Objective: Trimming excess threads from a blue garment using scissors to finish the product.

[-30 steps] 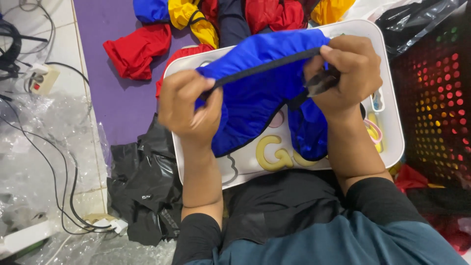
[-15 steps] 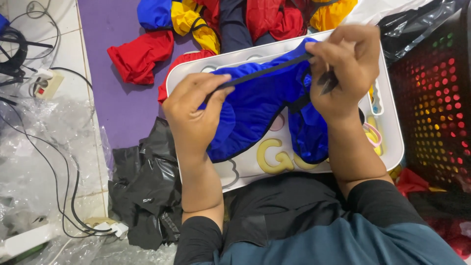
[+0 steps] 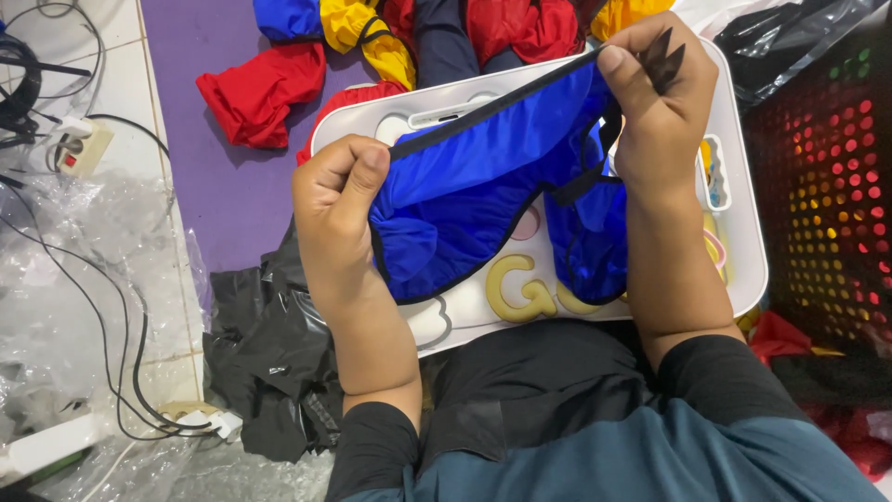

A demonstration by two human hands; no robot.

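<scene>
the left hand (image 3: 336,200) is pinching the black-trimmed edge of a blue fabric piece (image 3: 483,200), thumb pressing on top and the other fingers curling shut beneath the cloth. the right hand (image 3: 658,102) is closing tightly on the far end of the same edge, thumb tip lying along the trim and a bit of black strap (image 3: 665,54) sticking up above the knuckles. between the two hands the trim is stretching taut in a straight slanting line, and the rest of the blue fabric is hanging down in folds, with a second lobe drooping beside the right wrist.

the fabric is hovering just above a white lap tray (image 3: 743,251) that is resting across the person's lap; the tray's bare surface is showing raised yellow letter shapes (image 3: 520,288) and a small recessed slot near the right rim, holding something i cannot make out.

beyond the tray a heap of red, yellow and blue garments (image 3: 390,37) is lying on a purple mat (image 3: 200,191). to the right a dark perforated basket (image 3: 827,177) is standing, red cloth showing through its holes. to the left a black plastic bag (image 3: 269,353) is lying crumpled, beside clear plastic wrap (image 3: 65,279) and cables (image 3: 111,353) on the tiled floor.
</scene>
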